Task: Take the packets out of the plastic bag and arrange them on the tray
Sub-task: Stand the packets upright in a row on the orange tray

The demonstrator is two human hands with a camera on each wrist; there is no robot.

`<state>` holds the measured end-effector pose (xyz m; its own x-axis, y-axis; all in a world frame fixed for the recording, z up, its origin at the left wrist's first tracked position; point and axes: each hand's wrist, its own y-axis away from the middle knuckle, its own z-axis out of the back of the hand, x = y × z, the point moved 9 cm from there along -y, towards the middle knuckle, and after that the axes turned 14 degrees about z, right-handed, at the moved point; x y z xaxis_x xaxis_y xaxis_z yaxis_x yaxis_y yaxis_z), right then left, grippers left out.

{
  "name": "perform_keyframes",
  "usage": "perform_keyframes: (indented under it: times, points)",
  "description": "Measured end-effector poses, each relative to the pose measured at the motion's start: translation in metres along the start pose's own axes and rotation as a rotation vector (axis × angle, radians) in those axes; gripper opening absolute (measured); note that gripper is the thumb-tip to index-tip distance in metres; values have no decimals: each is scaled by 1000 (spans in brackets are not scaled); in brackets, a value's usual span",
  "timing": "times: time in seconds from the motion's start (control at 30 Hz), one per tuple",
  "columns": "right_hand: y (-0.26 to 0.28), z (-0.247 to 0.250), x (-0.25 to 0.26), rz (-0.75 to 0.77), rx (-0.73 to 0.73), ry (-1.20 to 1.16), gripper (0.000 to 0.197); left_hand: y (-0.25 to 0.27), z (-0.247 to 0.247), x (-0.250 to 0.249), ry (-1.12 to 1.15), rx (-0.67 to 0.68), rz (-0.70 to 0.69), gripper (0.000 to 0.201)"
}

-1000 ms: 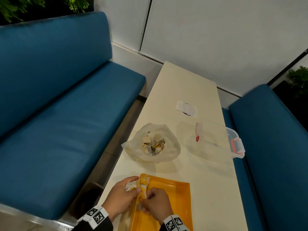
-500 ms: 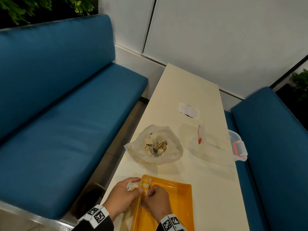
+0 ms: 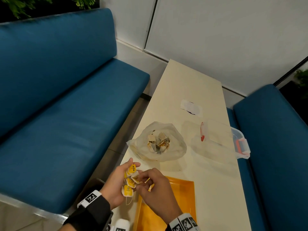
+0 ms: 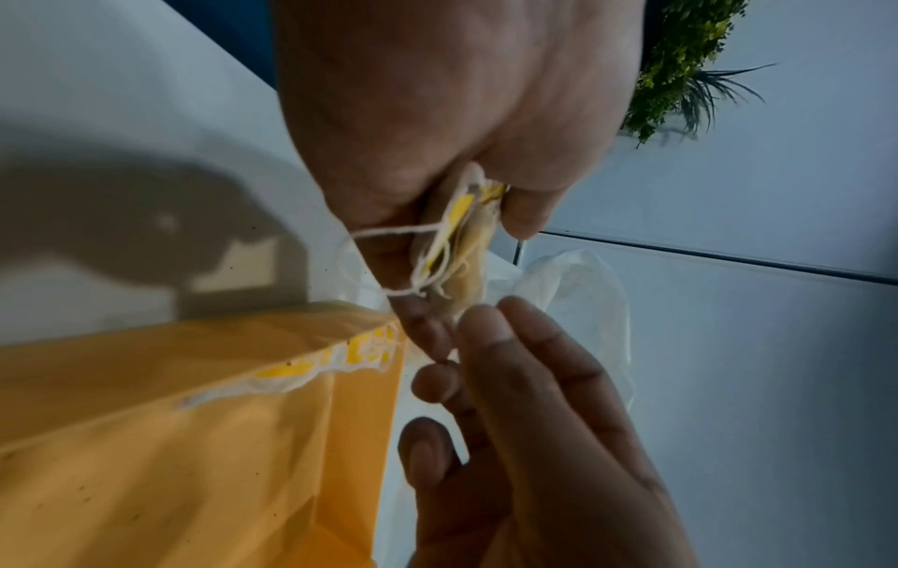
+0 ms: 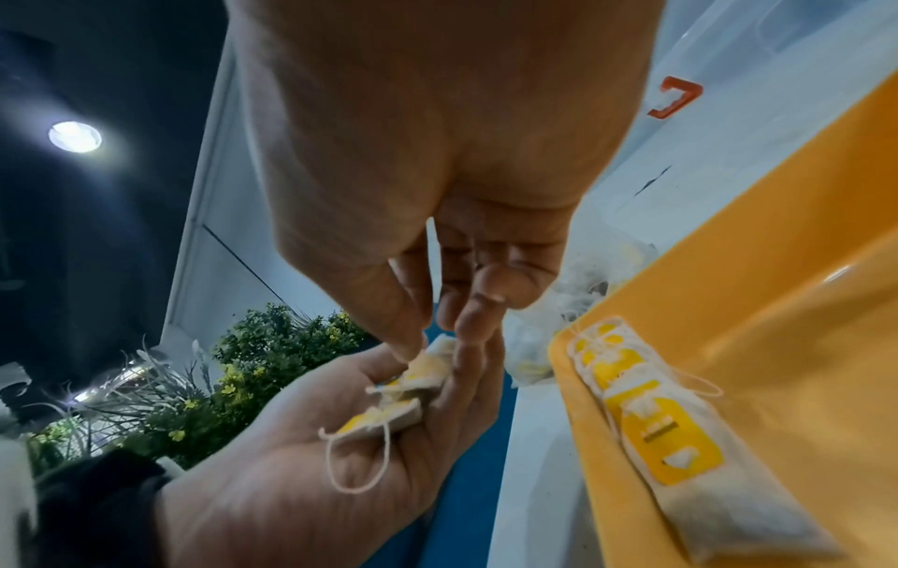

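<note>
Head view: a small stack of packets [image 3: 130, 180], yellow-labelled tea bags with strings, lies low and centre in the frame in the palm of the left hand [image 3: 115, 185], whose fingers curl round it. The right hand [image 3: 155, 189] meets the stack from the right; its thumb and forefinger are pinched together on the topmost packet, a grip shown best in the right wrist view. Two packets on the tray [image 5: 646, 407] lie end to end against the left rim of the orange tray [image 3: 186, 194], which sits at the lower centre of the frame. The plastic bag [image 3: 176, 145], above the hands near mid-frame, lies open on the bench [image 3: 188, 85] with more packets inside. A loose string hangs from the held stack; it could probably snag on neighbouring packets as one is pulled away, dragging several out of the palm onto the bench or the floor. A clear container [image 3: 223, 142] with red clips stands right of the bag, a paper slip [image 3: 191, 107] beyond it. Blue sofas [image 3: 63, 90] flank the pale bench; white wall panels fill the upper right, foliage the upper left corner.
</note>
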<state>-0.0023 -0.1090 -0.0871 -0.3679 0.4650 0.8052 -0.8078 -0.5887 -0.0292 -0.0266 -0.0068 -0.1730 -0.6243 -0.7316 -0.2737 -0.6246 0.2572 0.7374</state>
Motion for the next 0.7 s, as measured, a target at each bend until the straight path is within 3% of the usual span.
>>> perform_keyframes:
  times: [0.2, 0.4, 0.53, 0.7]
  points:
    - [-4, -4, -7, -7, 6, 55, 21, 0, -4, -1, 8, 4, 20, 44]
    - [-6, 14, -17, -79, -168, -13, 28, 0, -3, -1, 65, 20, -47, 30]
    - [-3, 24, -22, -143, -214, -111, 32, -1, 1, -4, -8, 6, -91, 40]
    - [-4, 23, -15, -89, -135, -167, 43, -4, 3, -7, -86, -31, -129, 42]
